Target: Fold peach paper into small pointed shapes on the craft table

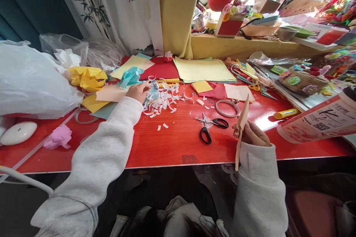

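Lying at ten o'clock from the wearer's seat, a white plastic bag (36, 81) bulges over the left of the bench (167, 152), with a crumpled pink paper (58, 137) on its near side and a crumpled yellow paper (87, 77) just beside it. At eleven o'clock the left hand (138, 92) is at the edge of the white paper shreds (164, 100), its fingers bent downward; whether they pinch anything I cannot tell. Crumpled turquoise paper (131, 76) lies just beyond. For handling such light strips, a small, loose pinch from above seems best, as a wide sweep would likely scatter them. At one o'clock, black-handled scissors (206, 121) lie with their blades apart, so it is wise to pass well clear of the tips. At two o'clock the right hand (254, 133) grips a peach paper piece (243, 116) between thumb and fingers, seen nearly edge-on. A light, steady hold should spare it creases. Farther right is a printed pink cup (319, 116), best given elbow room.
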A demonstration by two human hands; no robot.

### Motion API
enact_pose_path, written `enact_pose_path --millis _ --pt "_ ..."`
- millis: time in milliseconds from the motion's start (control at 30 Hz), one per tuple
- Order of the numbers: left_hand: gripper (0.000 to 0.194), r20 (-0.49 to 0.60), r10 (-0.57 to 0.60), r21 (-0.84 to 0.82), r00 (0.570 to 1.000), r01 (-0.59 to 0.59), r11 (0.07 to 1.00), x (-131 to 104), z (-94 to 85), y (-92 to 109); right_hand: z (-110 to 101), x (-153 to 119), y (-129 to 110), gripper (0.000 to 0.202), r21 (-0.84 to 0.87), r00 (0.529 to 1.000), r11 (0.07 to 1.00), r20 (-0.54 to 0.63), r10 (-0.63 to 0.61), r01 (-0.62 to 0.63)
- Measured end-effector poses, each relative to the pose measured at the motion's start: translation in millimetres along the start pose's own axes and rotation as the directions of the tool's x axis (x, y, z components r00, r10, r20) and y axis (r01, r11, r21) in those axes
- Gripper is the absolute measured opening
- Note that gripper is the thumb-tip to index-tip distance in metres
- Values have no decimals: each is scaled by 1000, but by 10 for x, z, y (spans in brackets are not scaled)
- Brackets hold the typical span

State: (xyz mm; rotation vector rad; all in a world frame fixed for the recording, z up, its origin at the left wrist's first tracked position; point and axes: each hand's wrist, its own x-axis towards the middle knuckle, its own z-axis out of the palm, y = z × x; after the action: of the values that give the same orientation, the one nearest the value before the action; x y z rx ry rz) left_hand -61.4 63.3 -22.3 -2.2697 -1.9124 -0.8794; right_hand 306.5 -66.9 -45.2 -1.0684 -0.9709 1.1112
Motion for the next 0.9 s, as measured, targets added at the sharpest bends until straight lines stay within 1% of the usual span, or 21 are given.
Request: enact_pose_path --millis 67,133,200,267,400,500,633,767,900 --pt "20 -29 -44 -73 999 41 996 -5 -27 30 -10 7 9 22 5 1000 1000 5 -6 6" --pt "21 -21 -59 -133 998 55 990 -10 -34 48 -20 14 18 23 11 1000 1000 13 -7 7" --pt "21 -1 -48 -146 999 48 988 -13 -22 48 -24 17 22 24 13 1000 1000 13 -5 4" --pt "20 16 -12 -89 1000 13 996 -13 -1 37 -24 16 23 23 13 1000 1000 7 -4 4" --pt "20 76 68 82 995 -75 994 -13 28 12 -19 5 25 21 3 1000 1000 9 -8 8" --pt "22 110 126 152 986 -142 978 -15 41 -11 -22 -1 35 20 -26 1000 999 9 -26 26" --pt "27 142 198 183 970 -222 958 -10 70 -61 -26 1 40 21 -45 1000 999 7 -25 25" --pt "31 203 212 201 956 -253 946 -4 93 -113 -10 -5 27 21 -24 1000 1000 -4 -16 16" --pt "33 239 224 225 945 -278 934 -15 102 -162 -4 -12 24 22 -48 1000 998 1 -29 29"
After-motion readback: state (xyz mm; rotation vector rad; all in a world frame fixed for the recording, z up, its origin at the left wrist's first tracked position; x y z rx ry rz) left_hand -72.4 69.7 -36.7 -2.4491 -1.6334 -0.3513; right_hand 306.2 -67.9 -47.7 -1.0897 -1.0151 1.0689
